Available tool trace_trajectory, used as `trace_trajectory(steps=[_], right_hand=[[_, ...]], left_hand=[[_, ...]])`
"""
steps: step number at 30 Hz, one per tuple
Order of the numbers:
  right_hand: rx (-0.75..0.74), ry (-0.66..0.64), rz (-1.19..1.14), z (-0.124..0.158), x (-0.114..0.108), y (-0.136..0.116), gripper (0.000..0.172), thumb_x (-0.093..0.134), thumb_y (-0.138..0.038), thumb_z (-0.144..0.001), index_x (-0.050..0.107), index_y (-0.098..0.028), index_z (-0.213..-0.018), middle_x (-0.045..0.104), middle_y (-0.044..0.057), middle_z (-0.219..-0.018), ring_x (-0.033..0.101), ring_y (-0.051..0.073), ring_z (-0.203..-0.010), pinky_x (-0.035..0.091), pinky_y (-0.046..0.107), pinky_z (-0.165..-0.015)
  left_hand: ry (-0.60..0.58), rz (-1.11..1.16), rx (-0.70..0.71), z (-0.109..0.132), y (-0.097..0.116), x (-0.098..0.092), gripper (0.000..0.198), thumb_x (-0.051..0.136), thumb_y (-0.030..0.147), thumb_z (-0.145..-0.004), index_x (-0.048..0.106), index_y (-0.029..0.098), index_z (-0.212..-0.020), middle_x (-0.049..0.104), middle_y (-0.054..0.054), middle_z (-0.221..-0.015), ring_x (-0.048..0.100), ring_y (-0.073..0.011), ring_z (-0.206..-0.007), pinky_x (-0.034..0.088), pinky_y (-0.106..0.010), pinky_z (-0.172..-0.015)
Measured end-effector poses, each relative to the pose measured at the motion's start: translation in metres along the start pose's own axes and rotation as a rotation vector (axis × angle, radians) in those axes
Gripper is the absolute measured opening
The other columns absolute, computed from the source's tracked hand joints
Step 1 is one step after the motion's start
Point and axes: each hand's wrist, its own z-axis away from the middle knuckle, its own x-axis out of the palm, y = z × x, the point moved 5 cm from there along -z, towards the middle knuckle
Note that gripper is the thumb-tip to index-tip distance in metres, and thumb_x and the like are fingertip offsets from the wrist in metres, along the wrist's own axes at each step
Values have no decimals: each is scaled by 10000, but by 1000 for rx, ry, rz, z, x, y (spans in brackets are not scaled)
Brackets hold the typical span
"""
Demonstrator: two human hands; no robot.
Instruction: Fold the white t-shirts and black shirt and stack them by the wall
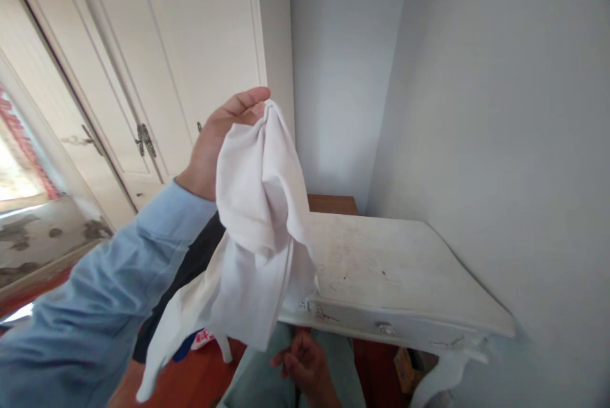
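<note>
L hand (222,135) up high, fingertips pinching white cloth (248,204) by its top; it hangs down, hiding white table's (381,255) front edge toward L. R hand (307,367) low, below that edge, fingers half-curled, can't tell if gripping.

From here I see the left hand (216,135) holding up a white cloth (250,204) by the bench (372,255), the right hand (307,363) loosely curled over the legs (260,373).

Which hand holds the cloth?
Left hand: raised, its fingers hold the white cloth at its top. The right hand is low over the pale trousers, apart from the cloth.
</note>
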Motion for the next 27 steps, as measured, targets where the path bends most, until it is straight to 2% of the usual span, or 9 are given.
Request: trace_trajectory(steps=[6, 9, 11, 14, 16, 18, 21, 23, 27], right_hand=[[-34, 157, -37, 6, -16, -12, 452, 692, -674, -727, 601, -243, -829, 726, 54, -806, 649, 189, -643, 505, 296, -581], [27, 291, -121, 2, -33, -1, 619, 725, -781, -553, 680, -322, -966, 727, 22, -797, 673, 238, -668, 513, 348, -571], [145, 365, -255, 0, -41, 8, 710, 735, -840, -356, 708, -369, -886, 748, 18, -806, 713, 319, -770, 517, 398, -562], [215, 348, -420, -3, -37, 1, 624, 631, -912, -350, 725, -483, -793, 777, -44, -942, 691, 384, -1039, 529, 504, -705], [119, 346, -445, -4, -35, -20, 442, 598, -895, -458, 688, -609, -782, 762, -153, -941, 683, 357, -1075, 502, 543, -801], [-3, 419, -458, -2, -40, -45, 270, 696, -777, -518, 668, -633, -745, 744, -217, -911, 710, 332, -1008, 499, 548, -822], [-99, 601, -547, 7, -66, -80, 266, 849, -507, -573, 726, -408, -787, 768, -101, -884, 731, 256, -838, 571, 459, -750], [-145, 696, -586, 14, -92, -104, 319, 886, -397, -581, 699, -265, -803, 739, -38, -742, 702, 182, -700, 603, 370, -685], [-389, 758, -422, 25, -144, -181, 365, 869, -389, -639, 578, -222, -780, 487, -146, -464, 449, 49, -398, 614, 270, -641]], left_hand=[[-79, 84, 4, -16, 13, 34, 231, 722, 75, -741, 677, 239, -898, 692, -22, -826, 646, -232, -1063, 552, -300, -810], [-82, 71, 5, -19, 22, 42, 268, 720, 50, -735, 666, 241, -914, 671, -22, -795, 648, -230, -1045, 543, -290, -773], [-62, 53, 23, -21, 29, 44, 207, 622, 7, -809, 663, 183, -908, 642, -3, -747, 678, -196, -951, 518, -256, -736], [-47, 9, 59, -23, 38, 40, 273, 452, -61, -883, 650, 97, -987, 606, 35, -723, 694, -131, -837, 448, -197, -713], [-28, -69, 65, -24, 37, 31, 279, 472, -46, -884, 653, 100, -1039, 612, 45, -740, 695, -134, -840, 427, -194, -715], [10, -184, 90, -26, 32, 15, 250, 551, -10, -860, 665, 108, -1049, 622, 41, -749, 687, -152, -831, 426, -213, -720], [55, -385, 192, -29, 19, -18, 269, 588, -7, -823, 671, 75, -1065, 624, 23, -745, 621, -121, -719, 422, -245, -750], [59, -564, 235, -31, 6, -44, 269, 591, 34, -830, 669, 62, -1086, 615, 17, -737, 538, -93, -650, 418, -253, -754], [-33, -1054, 179, -30, -32, -102, 284, 531, 163, -869, 674, 84, -1101, 626, -9, -819, 523, -125, -734, 405, -246, -738]])
